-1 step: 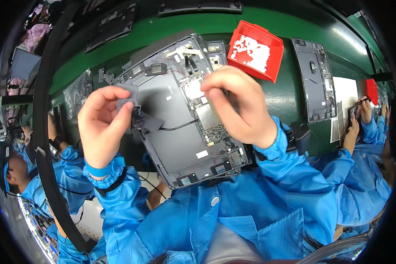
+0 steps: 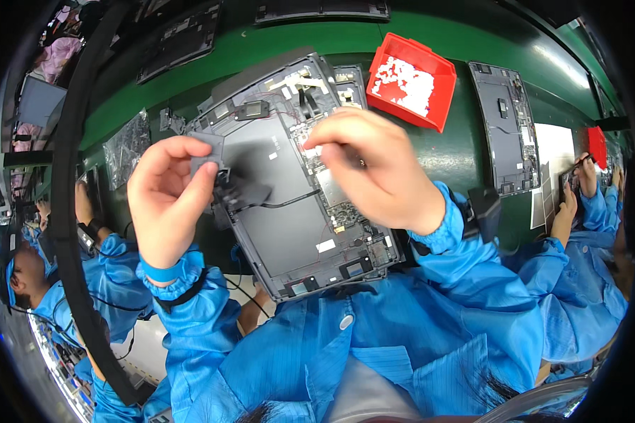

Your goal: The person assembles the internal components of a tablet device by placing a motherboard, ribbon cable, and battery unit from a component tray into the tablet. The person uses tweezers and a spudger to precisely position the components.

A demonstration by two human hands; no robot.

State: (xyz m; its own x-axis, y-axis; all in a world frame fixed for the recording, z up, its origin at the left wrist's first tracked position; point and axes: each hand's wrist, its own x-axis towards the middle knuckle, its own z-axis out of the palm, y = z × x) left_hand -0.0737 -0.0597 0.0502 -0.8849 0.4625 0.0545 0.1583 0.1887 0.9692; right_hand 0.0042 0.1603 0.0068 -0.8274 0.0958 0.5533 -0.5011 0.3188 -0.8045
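Note:
An opened dark tablet chassis (image 2: 289,211) lies tilted in front of me, showing a flat black battery area, a circuit board and a thin black cable. My left hand (image 2: 166,201) pinches a small dark grey square piece (image 2: 206,151) at the chassis's left edge, above a black connector part (image 2: 243,194). My right hand (image 2: 381,173) hovers over the board in the upper middle with its fingers curled together. Something dark shows between the fingers, but I cannot tell whether they grip it.
A red bin (image 2: 441,70) with white bits stands behind the chassis on the green table (image 2: 402,35). A second dark chassis (image 2: 504,134) lies to the right beside white paper (image 2: 554,162). A clear bag of parts (image 2: 123,144) sits left. Other workers' hands (image 2: 568,204) are at the right.

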